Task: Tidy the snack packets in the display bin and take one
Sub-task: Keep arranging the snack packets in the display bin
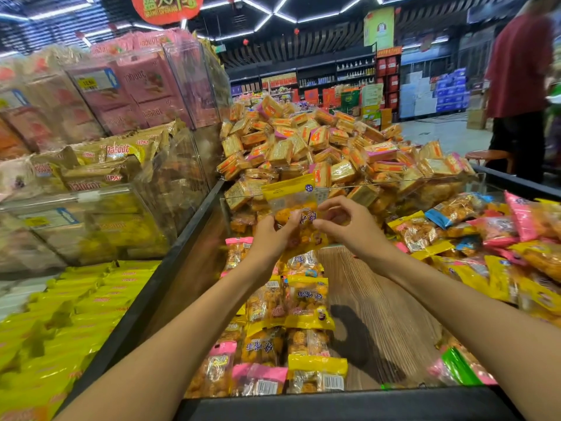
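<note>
Yellow-topped clear snack packet, pink packets, wood-grain bin floor, black rim

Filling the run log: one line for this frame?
left hand: grips yellow packet | right hand: pinches it | packet: raised above bin | rows: part tidied

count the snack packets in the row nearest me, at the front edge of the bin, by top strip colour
pink-topped clear snack packets: 2
yellow-topped clear snack packet: 1
total: 3
</note>
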`<action>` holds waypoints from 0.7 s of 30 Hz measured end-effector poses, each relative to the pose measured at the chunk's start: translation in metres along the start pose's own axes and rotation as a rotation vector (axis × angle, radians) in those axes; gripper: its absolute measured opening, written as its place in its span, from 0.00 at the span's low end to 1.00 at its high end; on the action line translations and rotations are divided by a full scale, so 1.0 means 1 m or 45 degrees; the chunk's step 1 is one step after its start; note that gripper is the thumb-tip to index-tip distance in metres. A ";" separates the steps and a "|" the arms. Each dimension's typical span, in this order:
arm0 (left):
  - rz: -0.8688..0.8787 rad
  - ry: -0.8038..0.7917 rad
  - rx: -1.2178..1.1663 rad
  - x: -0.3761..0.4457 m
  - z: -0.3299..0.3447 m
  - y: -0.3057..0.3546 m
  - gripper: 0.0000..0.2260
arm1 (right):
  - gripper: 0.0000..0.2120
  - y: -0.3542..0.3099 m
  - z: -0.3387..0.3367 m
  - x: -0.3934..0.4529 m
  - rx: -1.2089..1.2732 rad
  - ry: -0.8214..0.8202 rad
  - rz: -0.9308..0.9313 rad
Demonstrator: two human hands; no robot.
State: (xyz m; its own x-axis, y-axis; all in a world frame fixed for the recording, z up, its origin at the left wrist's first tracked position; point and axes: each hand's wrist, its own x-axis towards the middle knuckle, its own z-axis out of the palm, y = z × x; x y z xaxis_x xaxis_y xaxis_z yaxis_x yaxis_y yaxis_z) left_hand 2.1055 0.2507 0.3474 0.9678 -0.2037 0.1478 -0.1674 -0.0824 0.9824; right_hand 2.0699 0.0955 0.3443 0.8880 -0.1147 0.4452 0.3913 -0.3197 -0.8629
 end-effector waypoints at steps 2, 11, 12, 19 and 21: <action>0.005 -0.089 -0.016 -0.001 0.001 0.002 0.19 | 0.21 0.004 -0.004 0.004 0.043 0.008 0.124; 0.043 -0.112 0.201 -0.008 0.006 -0.002 0.20 | 0.09 0.011 -0.005 0.000 0.152 -0.128 0.331; 0.062 -0.064 0.267 -0.007 0.005 -0.005 0.22 | 0.09 0.012 -0.004 0.000 0.146 -0.134 0.344; -0.003 0.146 0.433 0.007 -0.034 -0.016 0.22 | 0.13 0.021 -0.006 0.002 0.026 -0.186 0.398; -0.080 0.253 0.580 0.014 -0.055 -0.024 0.22 | 0.10 0.024 -0.010 0.002 -0.053 -0.163 0.394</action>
State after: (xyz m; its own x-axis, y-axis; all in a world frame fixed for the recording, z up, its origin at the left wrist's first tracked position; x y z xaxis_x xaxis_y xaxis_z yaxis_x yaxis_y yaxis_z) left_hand 2.1337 0.3033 0.3321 0.9884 0.0016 0.1521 -0.1295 -0.5151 0.8473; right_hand 2.0792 0.0779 0.3268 0.9874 -0.0942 0.1275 0.0903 -0.3266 -0.9408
